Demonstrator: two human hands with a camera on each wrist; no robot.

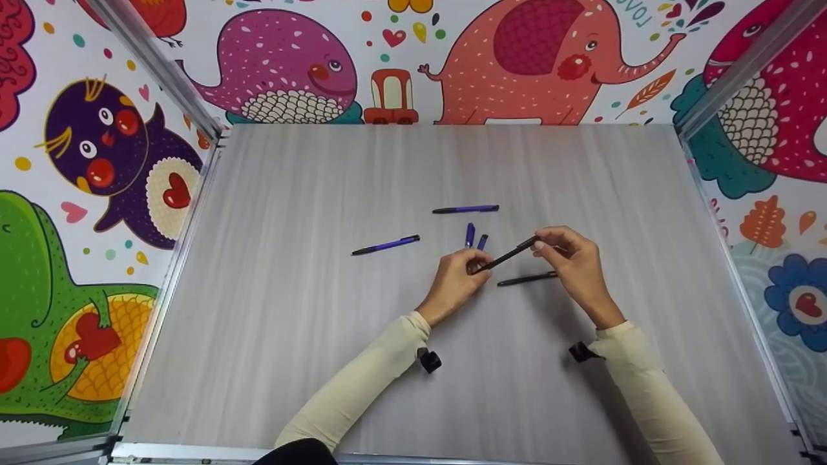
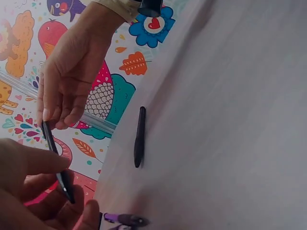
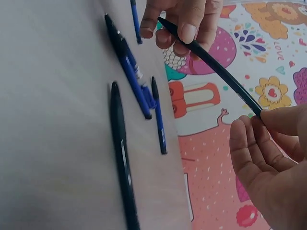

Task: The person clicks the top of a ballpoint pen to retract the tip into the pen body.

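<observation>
A black pen (image 1: 513, 252) is held slantwise above the table between both hands. My left hand (image 1: 451, 281) pinches its pointed end between thumb and fingers. At the other end, my right hand (image 1: 575, 263) grips it with thumb and fingertips; the right wrist view shows the pen (image 3: 225, 74) stretched from one hand to the other. Beneath the right hand a second black pen (image 1: 524, 279) lies on the table, its far end partly covered by that hand. Just beyond the left hand lie two blue pens (image 1: 470, 234), partly hidden by its fingers.
Another blue pen (image 1: 386, 245) lies to the left of the hands, and one more blue pen (image 1: 465, 209) lies farther back. The grey wood-patterned table (image 1: 291, 323) is bordered by metal rails and walls with cartoon animals (image 1: 530, 64).
</observation>
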